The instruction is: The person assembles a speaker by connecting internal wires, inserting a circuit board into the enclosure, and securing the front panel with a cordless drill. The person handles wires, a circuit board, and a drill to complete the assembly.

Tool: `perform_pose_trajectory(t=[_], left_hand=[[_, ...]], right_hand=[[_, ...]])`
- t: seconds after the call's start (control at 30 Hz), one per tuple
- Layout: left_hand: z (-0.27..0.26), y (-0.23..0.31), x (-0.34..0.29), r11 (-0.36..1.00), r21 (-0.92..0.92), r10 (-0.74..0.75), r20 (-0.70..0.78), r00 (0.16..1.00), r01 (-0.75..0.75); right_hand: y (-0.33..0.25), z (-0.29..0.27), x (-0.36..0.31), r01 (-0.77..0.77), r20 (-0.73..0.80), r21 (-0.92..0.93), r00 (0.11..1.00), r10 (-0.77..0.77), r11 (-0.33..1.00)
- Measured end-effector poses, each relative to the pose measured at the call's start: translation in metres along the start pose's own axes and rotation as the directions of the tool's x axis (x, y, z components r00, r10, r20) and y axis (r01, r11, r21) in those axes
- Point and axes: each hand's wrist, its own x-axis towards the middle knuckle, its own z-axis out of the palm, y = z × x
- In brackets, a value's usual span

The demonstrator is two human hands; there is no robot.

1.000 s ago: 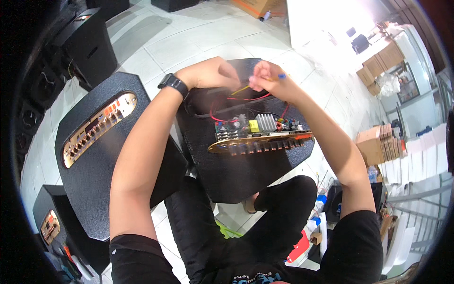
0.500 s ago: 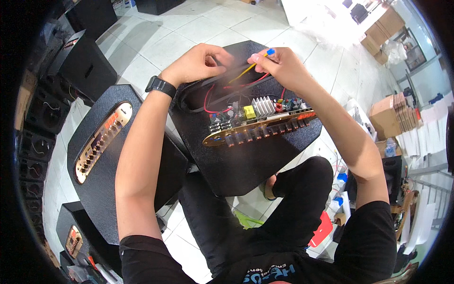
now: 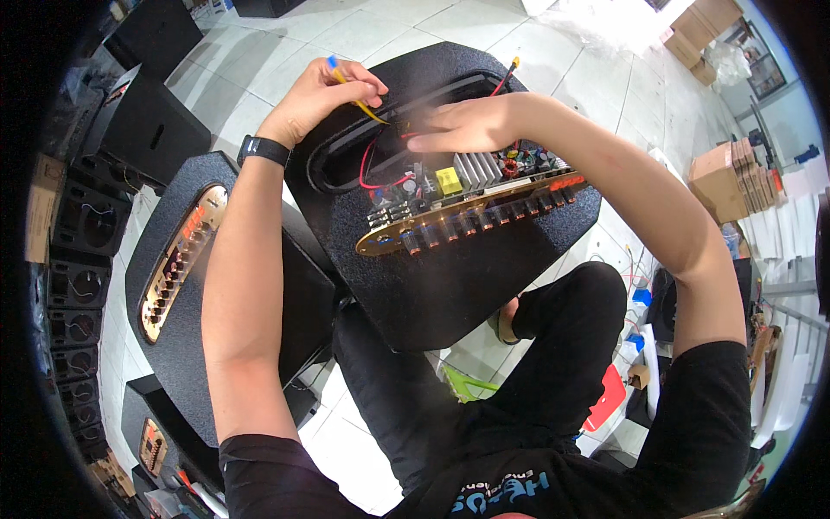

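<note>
A yellow wire with a blue connector is pinched in my left hand, and its lower part slopes into the cabinet opening. My right hand reaches across that opening with fingers stretched out, slightly blurred, beside a red wire. Under both hands lies a black speaker cabinet with a long oval opening. On it rests a gold control panel with a row of knobs. Its circuit board carries a silver heatsink and a yellow component. A red lead with a yellow connector stands up behind my right wrist.
Left of my left forearm is another black cabinet with a gold panel fitted. Several more cabinets line the left side. Cardboard boxes stand at the right. A red plastic object lies near my right knee.
The yellow wire with the blue connector has passed from my right hand to my left. My right hand has opened out and moved left over the opening. The view has shifted slightly.
</note>
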Motion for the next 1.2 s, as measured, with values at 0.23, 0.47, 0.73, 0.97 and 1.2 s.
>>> perform_pose_trajectory(t=[0.23, 0.47, 0.73, 0.97, 1.2], left_hand=[[0.002, 0.002, -0.004, 0.998, 0.061, -0.002, -0.077, 0.997, 0.007], [0.004, -0.006, -0.001, 0.999, 0.037, -0.003, -0.092, 0.996, 0.006], [0.010, -0.008, 0.004, 0.998, 0.056, 0.043, -0.133, 0.990, -0.036], [0.017, 0.003, 0.002, 0.987, 0.158, -0.010, -0.143, 0.990, 0.033], [0.034, 0.032, 0.005, 0.997, 0.079, 0.009, -0.061, 0.998, -0.005]], right_hand=[[0.006, 0.004, 0.048, 0.012, 0.188, 0.085, 0.982, -0.028, 0.996], [-0.012, -0.005, 0.047, 0.128, 0.217, 0.130, 0.964, -0.154, 0.983], [-0.006, -0.002, 0.059, 0.132, 0.277, 0.187, 0.944, -0.181, 0.973], [-0.006, -0.029, 0.002, 0.038, 0.235, 0.200, 0.968, -0.086, 0.979], [0.032, -0.022, -0.018, 0.067, -0.055, 0.446, 0.997, -0.047, 0.893]])
